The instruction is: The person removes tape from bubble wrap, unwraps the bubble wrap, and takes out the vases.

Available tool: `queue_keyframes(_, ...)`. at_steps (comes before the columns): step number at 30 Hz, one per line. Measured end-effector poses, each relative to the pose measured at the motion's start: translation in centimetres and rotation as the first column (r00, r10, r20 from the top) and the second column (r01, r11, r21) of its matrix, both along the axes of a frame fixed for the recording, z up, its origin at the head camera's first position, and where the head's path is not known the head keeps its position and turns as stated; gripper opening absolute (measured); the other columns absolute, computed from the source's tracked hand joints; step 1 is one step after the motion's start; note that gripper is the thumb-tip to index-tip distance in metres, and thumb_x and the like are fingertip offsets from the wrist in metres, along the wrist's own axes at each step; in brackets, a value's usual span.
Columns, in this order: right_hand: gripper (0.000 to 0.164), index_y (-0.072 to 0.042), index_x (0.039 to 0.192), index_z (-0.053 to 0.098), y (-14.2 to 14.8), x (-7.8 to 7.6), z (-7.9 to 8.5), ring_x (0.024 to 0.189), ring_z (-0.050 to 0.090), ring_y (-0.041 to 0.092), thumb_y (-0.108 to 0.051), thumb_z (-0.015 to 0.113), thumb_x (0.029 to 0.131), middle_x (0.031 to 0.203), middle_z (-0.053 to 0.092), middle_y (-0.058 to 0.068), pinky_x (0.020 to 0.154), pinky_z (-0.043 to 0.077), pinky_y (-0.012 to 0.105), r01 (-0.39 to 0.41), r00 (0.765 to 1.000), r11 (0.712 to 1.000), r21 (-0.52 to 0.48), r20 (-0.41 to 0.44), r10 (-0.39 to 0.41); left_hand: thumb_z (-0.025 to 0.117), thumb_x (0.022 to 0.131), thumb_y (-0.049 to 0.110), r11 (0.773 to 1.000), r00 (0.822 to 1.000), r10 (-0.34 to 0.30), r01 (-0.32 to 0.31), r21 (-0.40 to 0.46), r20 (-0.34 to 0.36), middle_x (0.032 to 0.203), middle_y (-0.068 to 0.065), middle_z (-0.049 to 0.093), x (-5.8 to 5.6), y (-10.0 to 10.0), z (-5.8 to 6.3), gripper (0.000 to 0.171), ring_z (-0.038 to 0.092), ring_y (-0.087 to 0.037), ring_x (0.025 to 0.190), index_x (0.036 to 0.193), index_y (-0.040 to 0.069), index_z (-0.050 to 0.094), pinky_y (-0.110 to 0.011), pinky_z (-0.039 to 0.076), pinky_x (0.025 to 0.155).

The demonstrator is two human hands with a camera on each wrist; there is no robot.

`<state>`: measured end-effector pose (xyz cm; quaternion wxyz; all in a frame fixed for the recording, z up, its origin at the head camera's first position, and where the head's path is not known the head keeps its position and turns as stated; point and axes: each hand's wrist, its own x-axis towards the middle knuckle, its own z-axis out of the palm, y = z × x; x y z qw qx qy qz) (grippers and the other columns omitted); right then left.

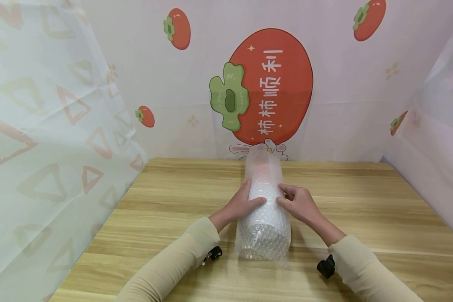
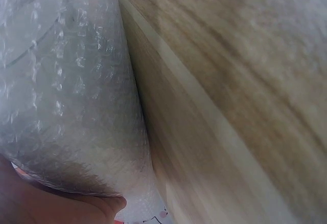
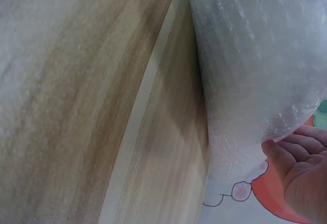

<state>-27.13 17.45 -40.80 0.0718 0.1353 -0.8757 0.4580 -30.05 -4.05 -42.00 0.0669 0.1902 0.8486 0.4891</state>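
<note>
A long bundle rolled in clear bubble wrap [image 1: 266, 214] lies on the wooden table, running away from me, its crumpled near end loose and see-through. Something pale shows through the layers, its kind hidden. My left hand [image 1: 241, 204] holds the bundle's left side, thumb laid over the top and fingers along the flank. On the opposite side my right hand [image 1: 301, 203] pinches at the wrap with thumb and forefinger, the other fingers bent. Both wrist views show the bubble wrap close up, with the left hand [image 2: 61, 208] and right hand [image 3: 301, 168] at its surface.
The wooden table [image 1: 362, 209] reaches back to a cloth backdrop [image 1: 332, 138] printed with red persimmons. Patterned cloth [image 1: 41, 147] hangs along the left, and another pale sheet [image 1: 441, 126] hangs on the right. Black wrist cameras [image 1: 326, 266] sit under both sleeves.
</note>
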Motion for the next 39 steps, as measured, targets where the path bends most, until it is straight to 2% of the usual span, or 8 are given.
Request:
queue_keyframes(15,0.049,0.008,0.132,0.055,0.01,-0.09,0.24,0.109,0.062,0.03,-0.014,0.063,0.089,0.128,0.058,0.022,0.083,0.054,0.038,0.018,1.0,1.0,0.015,0.008,-0.018,0.062,0.089,0.042,1.0,1.0,-0.003,0.003,0.006,0.007,0.157,-0.017,0.02,0.01,-0.07,0.0,0.094,0.029,-0.028,0.138,0.155,0.001,0.01,-0.047,0.031,0.108)
queue_keyframes(25,0.048,0.007,0.133,0.055,0.07,-0.15,0.29,0.114,0.06,0.03,-0.014,0.061,0.09,0.13,0.056,0.022,0.086,0.052,0.04,0.011,1.0,1.0,0.024,0.017,-0.011,0.063,0.089,0.041,1.0,1.0,-0.001,0.001,0.004,0.008,0.157,-0.018,0.02,0.1,-0.07,0.09,0.094,0.029,-0.029,0.138,0.154,0.0,0.01,-0.048,0.032,0.107)
queue_keyframes(32,0.047,0.008,0.132,0.055,0.08,-0.26,0.22,0.115,0.059,0.03,-0.012,0.061,0.09,0.13,0.056,0.022,0.087,0.052,0.039,0.008,1.0,1.0,0.013,0.014,-0.008,0.062,0.089,0.043,1.0,1.0,0.007,-0.007,-0.009,0.019,0.158,-0.015,0.019,-0.15,-0.1,-0.16,0.093,0.029,-0.028,0.138,0.155,0.003,0.01,-0.047,0.032,0.107)
queue_keyframes(39,0.045,0.008,0.131,0.056,0.31,-0.32,0.16,0.115,0.058,0.031,-0.011,0.062,0.091,0.13,0.057,0.022,0.086,0.052,0.037,-0.015,1.0,1.0,-0.026,0.017,0.015,0.062,0.089,0.042,1.0,1.0,0.006,-0.006,0.004,0.024,0.158,-0.016,0.019,-0.05,-0.22,-0.09,0.094,0.028,-0.029,0.139,0.155,0.002,0.01,-0.048,0.031,0.107)
